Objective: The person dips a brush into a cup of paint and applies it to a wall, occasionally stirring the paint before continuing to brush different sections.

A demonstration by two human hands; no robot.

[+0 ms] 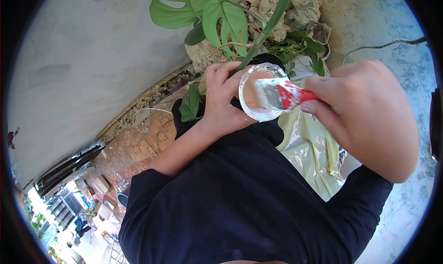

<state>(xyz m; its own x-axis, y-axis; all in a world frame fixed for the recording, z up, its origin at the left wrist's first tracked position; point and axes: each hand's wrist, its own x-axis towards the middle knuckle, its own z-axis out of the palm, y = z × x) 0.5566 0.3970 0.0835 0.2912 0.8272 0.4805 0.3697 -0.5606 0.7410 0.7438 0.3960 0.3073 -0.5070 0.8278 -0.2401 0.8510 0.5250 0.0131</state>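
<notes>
Over the lap | left hand (221, 98) holds cup (258, 94) | right hand (369, 116) dips brush (284, 94)

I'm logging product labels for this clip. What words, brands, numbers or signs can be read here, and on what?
None can be read.
Brush in the right hand: red handle smeared with white, no lettering legible.
Clear cup in the left hand: no label visible.
Pale plastic bag: no print visible.

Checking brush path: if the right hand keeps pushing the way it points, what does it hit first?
Right hand points left, its red-handled paintbrush bristles already at the mouth of the small clear cup in the left hand. Probably the cup's inside comes first; depth unclear.
</notes>
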